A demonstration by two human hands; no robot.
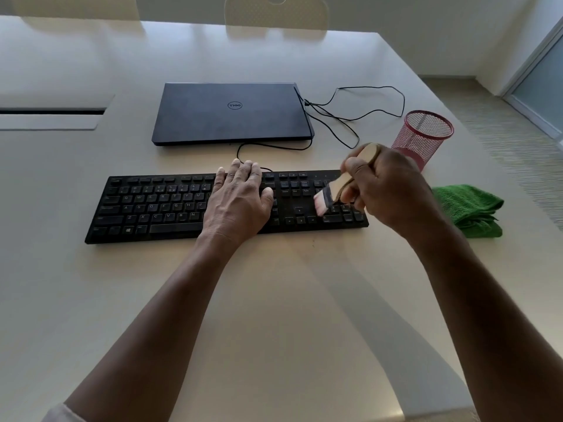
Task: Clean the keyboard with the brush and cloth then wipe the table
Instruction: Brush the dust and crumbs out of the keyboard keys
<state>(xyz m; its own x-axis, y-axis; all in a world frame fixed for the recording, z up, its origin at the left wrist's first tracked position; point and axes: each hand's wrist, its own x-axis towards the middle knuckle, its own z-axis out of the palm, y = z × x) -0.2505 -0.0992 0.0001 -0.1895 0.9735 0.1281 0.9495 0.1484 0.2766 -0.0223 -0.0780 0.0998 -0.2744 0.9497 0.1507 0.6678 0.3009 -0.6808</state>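
Note:
A black keyboard (158, 205) lies across the middle of the pale table (274, 300). My left hand (237, 199) rests flat on its keys, right of centre, fingers straight. My right hand (387, 190) grips the wooden handle of a small paintbrush (330, 191). The brush's pale bristles touch the keys at the left edge of the number pad. A folded green cloth (469, 211) lies on the table just right of the keyboard, partly hidden behind my right wrist.
A closed dark laptop (231, 112) sits behind the keyboard, with a black cable (359, 111) looping to its right. A pink mesh pen cup (425, 137) stands behind my right hand. The table's right edge runs past the cloth.

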